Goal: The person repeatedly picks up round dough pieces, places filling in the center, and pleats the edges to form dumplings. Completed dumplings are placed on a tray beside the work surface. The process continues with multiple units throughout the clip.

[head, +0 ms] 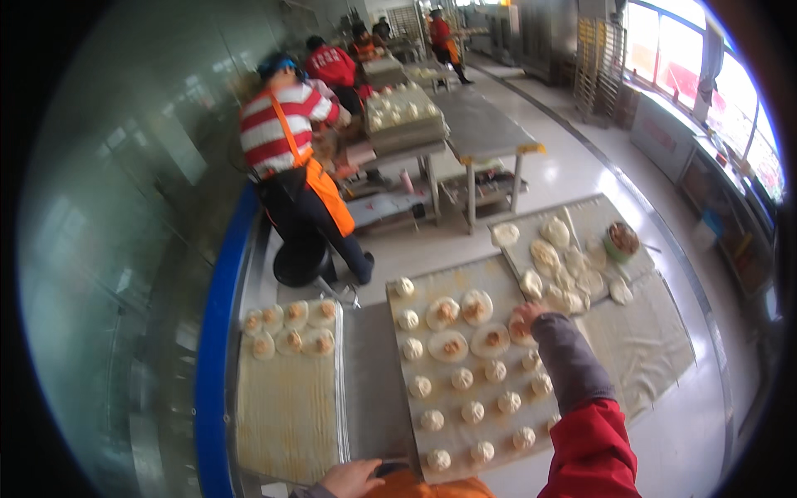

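My right hand [530, 313] reaches over the right edge of a cloth-lined tray [448, 386], at a round dough wrapper with filling [520, 330]; its fingertips are partly hidden, so a grip cannot be told. My left hand [352, 479] is low at the near edge, by the tray's lower left corner, fingers extended. On the tray stand rows of pleated buns [472, 412] and several flat wrappers topped with filling [447, 346]. Beyond my right hand, loose dough wrappers [576, 261], a thin stick [570, 229] and a green bowl of filling [621, 241] lie on another cloth-covered board [523, 239].
At left, a second tray [286, 411] bears filled open wrappers [294, 341]. A creased cloth [641, 342] lies at right. A person in a striped top [280, 124] stands ahead by a black stool [302, 261]. Further off are a metal table [485, 124], stacked trays [406, 118] and other people.
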